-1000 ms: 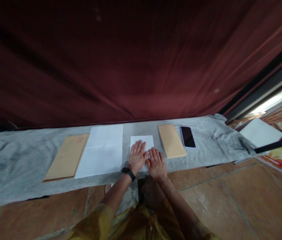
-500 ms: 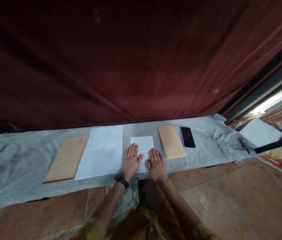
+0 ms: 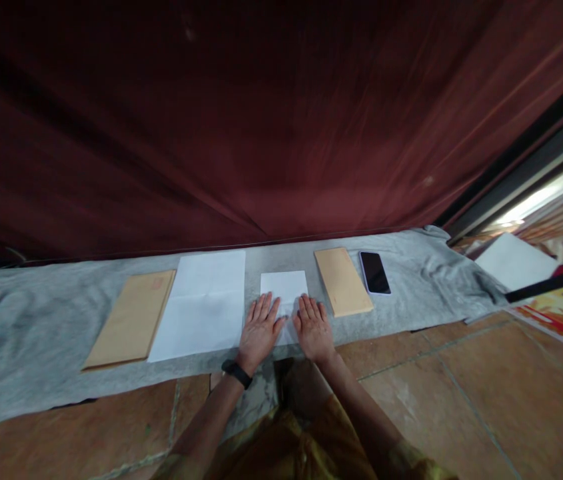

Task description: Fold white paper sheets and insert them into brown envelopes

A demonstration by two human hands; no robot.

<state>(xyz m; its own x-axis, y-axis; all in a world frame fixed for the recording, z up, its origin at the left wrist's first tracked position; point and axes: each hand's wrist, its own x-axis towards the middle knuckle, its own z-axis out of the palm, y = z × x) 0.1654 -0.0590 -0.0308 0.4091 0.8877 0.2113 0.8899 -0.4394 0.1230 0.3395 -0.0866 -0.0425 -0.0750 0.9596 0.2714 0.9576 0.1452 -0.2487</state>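
Note:
A small white sheet of paper [image 3: 284, 283], apparently folded, lies on the grey cloth in front of me. My left hand [image 3: 260, 331] rests flat over its left side, fingers stretched forward, a dark band on the wrist. Over the right side lies my right hand [image 3: 314, 330], also flat with fingers extended. Both palms face down and cover the sheet's lower corners. Just left of my left hand is a larger stack or sheet of white paper [image 3: 201, 307] with a faint crease across it. Brown envelopes [image 3: 344, 281] lie to the right of my right hand.
More brown envelopes [image 3: 131, 319] lie at the left on the grey cloth [image 3: 36, 320]. A phone [image 3: 375, 273] sits face up at the right. Behind the surface hangs a dark red curtain [image 3: 271, 133]. Tiled floor [image 3: 411, 393] shows in front.
My left hand has slid slightly toward me along the small sheet, uncovering a little more of it. My right hand has barely moved.

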